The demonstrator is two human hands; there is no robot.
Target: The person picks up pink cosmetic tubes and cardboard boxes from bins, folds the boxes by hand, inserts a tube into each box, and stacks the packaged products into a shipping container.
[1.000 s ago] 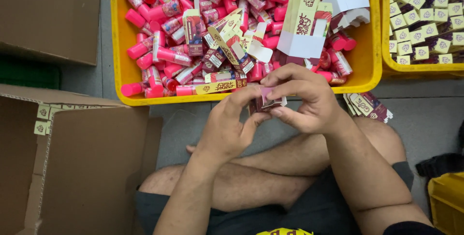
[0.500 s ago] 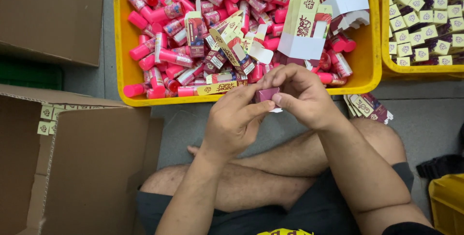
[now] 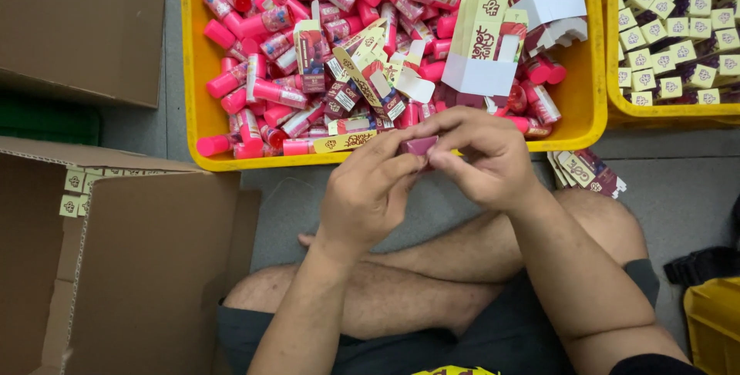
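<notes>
Both hands meet just in front of the yellow crate [image 3: 196, 74], over the person's crossed legs. The left hand [image 3: 368, 194] and right hand [image 3: 486, 161] pinch a small dark-pink carton [image 3: 421, 144] between their fingertips (most of it is hidden by the fingers). Judging by the grip, the carton is being closed; it goes best with the left hand steadying the body while the right presses the flap squarely. Loose pink tubes [image 3: 266, 91] fill the crate beyond.

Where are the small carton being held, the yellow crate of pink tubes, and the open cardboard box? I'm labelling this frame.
small carton [image 3: 421, 144], head view, its dark red face.
yellow crate [image 3: 193, 74], head view, left wall.
cardboard box [image 3: 154, 267], head view, open flap.
</notes>
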